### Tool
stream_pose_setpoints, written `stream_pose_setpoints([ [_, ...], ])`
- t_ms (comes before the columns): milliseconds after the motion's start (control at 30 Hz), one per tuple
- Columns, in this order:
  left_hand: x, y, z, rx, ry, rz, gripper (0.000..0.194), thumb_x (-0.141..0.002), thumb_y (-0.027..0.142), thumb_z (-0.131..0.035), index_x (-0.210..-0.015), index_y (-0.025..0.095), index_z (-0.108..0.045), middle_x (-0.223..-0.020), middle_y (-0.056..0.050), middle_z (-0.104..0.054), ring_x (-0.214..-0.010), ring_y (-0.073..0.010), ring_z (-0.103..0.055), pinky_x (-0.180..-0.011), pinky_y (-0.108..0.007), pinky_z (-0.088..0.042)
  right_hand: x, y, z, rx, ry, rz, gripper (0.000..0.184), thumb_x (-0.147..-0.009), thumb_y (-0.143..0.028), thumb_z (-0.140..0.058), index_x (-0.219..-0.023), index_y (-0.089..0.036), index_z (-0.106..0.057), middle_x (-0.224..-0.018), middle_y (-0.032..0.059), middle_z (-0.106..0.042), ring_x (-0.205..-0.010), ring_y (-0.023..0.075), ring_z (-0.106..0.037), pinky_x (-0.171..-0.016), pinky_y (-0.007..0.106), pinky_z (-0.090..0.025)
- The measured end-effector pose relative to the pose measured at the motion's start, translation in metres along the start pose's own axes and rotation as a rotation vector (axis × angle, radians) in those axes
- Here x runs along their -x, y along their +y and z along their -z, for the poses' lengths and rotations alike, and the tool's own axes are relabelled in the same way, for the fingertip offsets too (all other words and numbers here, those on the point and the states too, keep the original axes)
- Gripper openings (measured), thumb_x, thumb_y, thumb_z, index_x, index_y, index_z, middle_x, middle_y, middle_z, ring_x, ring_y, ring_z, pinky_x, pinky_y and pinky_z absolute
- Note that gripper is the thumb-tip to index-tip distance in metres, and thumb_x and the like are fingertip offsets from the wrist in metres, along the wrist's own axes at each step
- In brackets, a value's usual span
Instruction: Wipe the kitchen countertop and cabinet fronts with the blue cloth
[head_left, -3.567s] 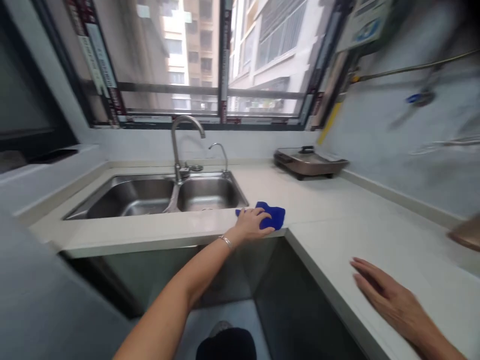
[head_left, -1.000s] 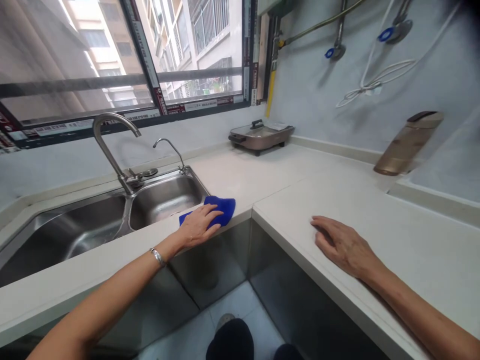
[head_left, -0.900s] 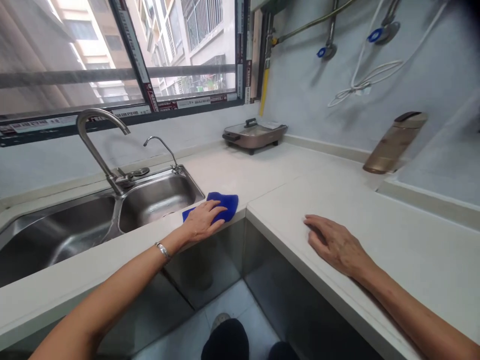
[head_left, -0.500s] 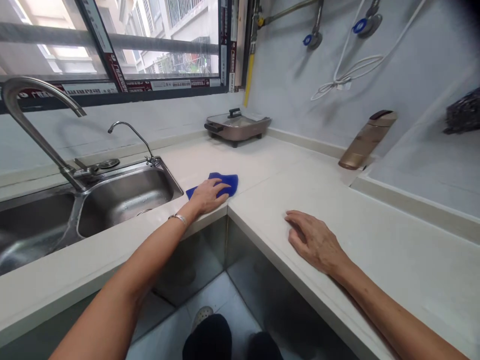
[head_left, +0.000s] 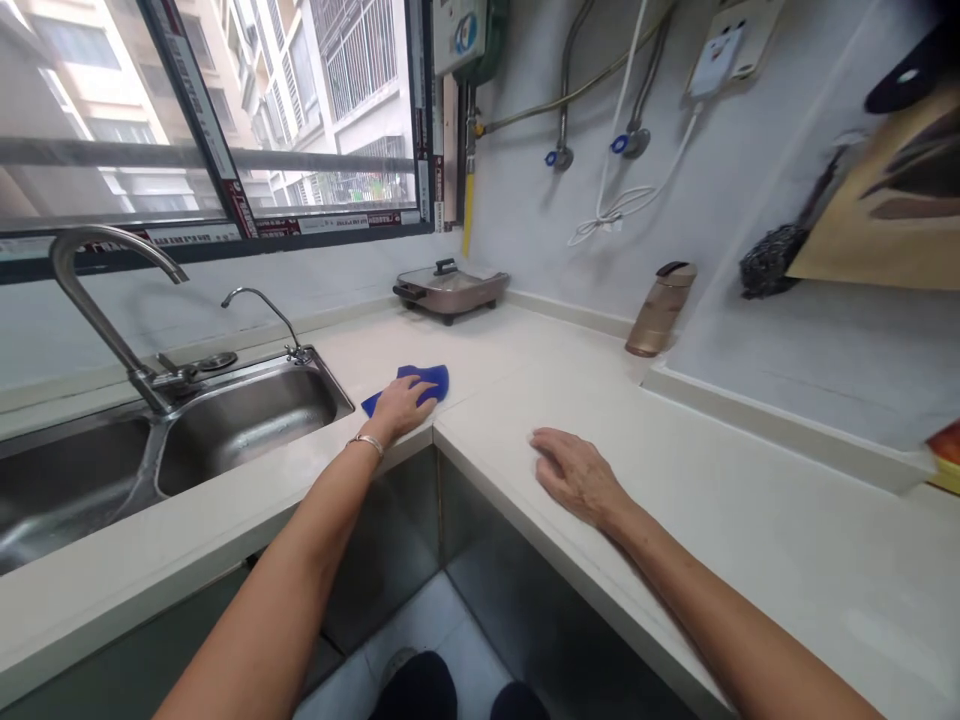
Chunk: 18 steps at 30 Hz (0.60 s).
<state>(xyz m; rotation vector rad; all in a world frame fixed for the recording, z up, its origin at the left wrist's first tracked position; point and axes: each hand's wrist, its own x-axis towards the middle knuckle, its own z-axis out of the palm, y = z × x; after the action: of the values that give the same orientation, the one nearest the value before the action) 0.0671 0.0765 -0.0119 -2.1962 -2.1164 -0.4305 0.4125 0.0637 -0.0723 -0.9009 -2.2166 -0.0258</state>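
A blue cloth (head_left: 433, 378) lies on the white countertop at its inner corner, just right of the sink. My left hand (head_left: 402, 402), with a bracelet at the wrist, is pressed down over the cloth and grips it, fingers partly curled; the palm covers part of the cloth. On the right-hand run of the counter (head_left: 720, 500) rests my right hand (head_left: 576, 475), near the front edge. Its fingers are loosely stretched, the thumb stands apart, and it holds nothing.
A double steel sink (head_left: 247, 425) with a large faucet (head_left: 112, 300) and a thin tap (head_left: 270, 305) is at left. An electric pan (head_left: 450, 290) stands in the back corner. A brown bottle (head_left: 660, 310) leans against the right wall. A dark scrubber (head_left: 776, 260) hangs at right.
The view has tilted up and turned right, bringing a wall plug and hanging items into sight. My left hand stays on the blue cloth; my right hand still rests on the counter.
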Motion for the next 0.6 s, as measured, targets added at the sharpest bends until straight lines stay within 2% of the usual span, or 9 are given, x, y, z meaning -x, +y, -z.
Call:
stream_pose_setpoints([
  [100, 0.024, -0.002, 0.007, 0.002, -0.015, -0.031, 0.053, -0.098, 0.053, -0.043, -0.142, 0.029, -0.061, -0.153, -0.009, -0.051, -0.143, -0.0274, -0.046, -0.125, -0.046, -0.035, -0.001, 0.002, -0.002, -0.013, -0.006, 0.0, 0.033, -0.087, -0.022, -0.052, -0.114, -0.022, -0.07, -0.126, 0.0105, -0.073, -0.117, 0.028, -0.068, -0.103, 0.048, -0.055],
  [200, 0.051, -0.008, 0.017, 0.019, -0.02, -0.054, 0.053, -0.097, 0.053, -0.043, -0.139, 0.029, -0.063, -0.151, -0.009, -0.054, -0.141, -0.0271, -0.049, -0.124, -0.047, -0.037, -0.001, 0.001, 0.0, -0.023, -0.039, -0.003, 0.033, -0.089, -0.021, -0.053, -0.116, -0.022, -0.072, -0.128, 0.0102, -0.073, -0.12, 0.0265, -0.068, -0.109, 0.046, -0.053],
  [400, 0.112, -0.032, 0.042, 0.05, -0.045, -0.089, 0.064, -0.091, 0.058, -0.044, -0.142, 0.024, -0.062, -0.153, -0.012, -0.053, -0.143, -0.0293, -0.049, -0.125, -0.048, -0.035, -0.001, -0.007, 0.005, 0.025, -0.098, -0.065, 0.034, -0.094, -0.02, -0.052, -0.121, -0.019, -0.072, -0.135, 0.0122, -0.07, -0.129, 0.0256, -0.064, -0.114, 0.046, -0.05],
  [500, 0.137, -0.048, 0.061, 0.064, -0.119, -0.086, 0.069, -0.087, 0.06, -0.049, -0.148, 0.028, -0.057, -0.158, -0.01, -0.05, -0.146, -0.0304, -0.047, -0.125, -0.048, -0.035, -0.002, -0.01, 0.006, 0.041, -0.116, -0.07, 0.034, -0.096, -0.021, -0.051, -0.123, -0.014, -0.071, -0.136, 0.0152, -0.069, -0.129, 0.0276, -0.064, -0.114, 0.047, -0.05],
  [600, 0.14, -0.068, 0.076, 0.098, -0.25, -0.074, 0.067, -0.087, 0.058, -0.049, -0.149, 0.034, -0.056, -0.16, -0.005, -0.047, -0.147, -0.0312, -0.046, -0.126, -0.048, -0.032, -0.004, -0.012, 0.008, 0.047, -0.115, -0.07, 0.034, -0.095, -0.02, -0.054, -0.123, -0.015, -0.071, -0.134, 0.0148, -0.07, -0.127, 0.0274, -0.065, -0.113, 0.046, -0.051],
])
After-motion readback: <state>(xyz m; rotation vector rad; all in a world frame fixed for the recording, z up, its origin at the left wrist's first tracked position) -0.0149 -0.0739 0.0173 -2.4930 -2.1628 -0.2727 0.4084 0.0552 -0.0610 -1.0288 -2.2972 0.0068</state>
